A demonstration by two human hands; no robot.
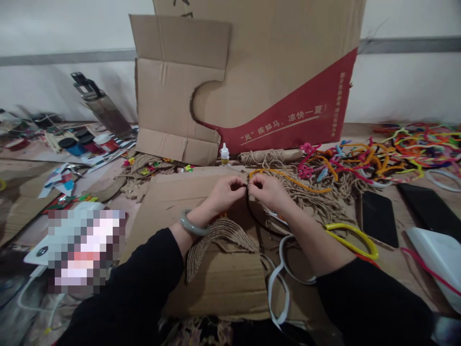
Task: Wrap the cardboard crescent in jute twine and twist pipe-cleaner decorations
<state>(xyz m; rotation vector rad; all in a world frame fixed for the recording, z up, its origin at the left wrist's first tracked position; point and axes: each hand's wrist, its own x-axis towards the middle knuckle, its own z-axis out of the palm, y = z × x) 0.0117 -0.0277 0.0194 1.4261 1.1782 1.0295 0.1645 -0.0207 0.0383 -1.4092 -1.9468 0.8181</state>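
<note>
My left hand (227, 193), with a pale bangle (194, 224) on its wrist, pinches the end of a thin dark band (255, 215) over the cardboard sheet (212, 283). Right beside it, my right hand (265, 191) has its fingertips closed at the same end. The band curves down below my right hand and passes behind the forearm. An orange fuzzy strip (306, 183) arcs behind my right hand. Beneath my left wrist lies a fan of tan cord (216, 238). The exact contact between my fingertips is too small to make out.
Large cardboard pieces (173, 96) stand at the back. A small glue bottle (224, 153) is before them. Paint jars (71, 146) and a tilted bottle (106, 110) are left; colourful strips (382, 154), a yellow ring (355, 240) and phones (379, 217) lie right. White bands (279, 288) lie in front.
</note>
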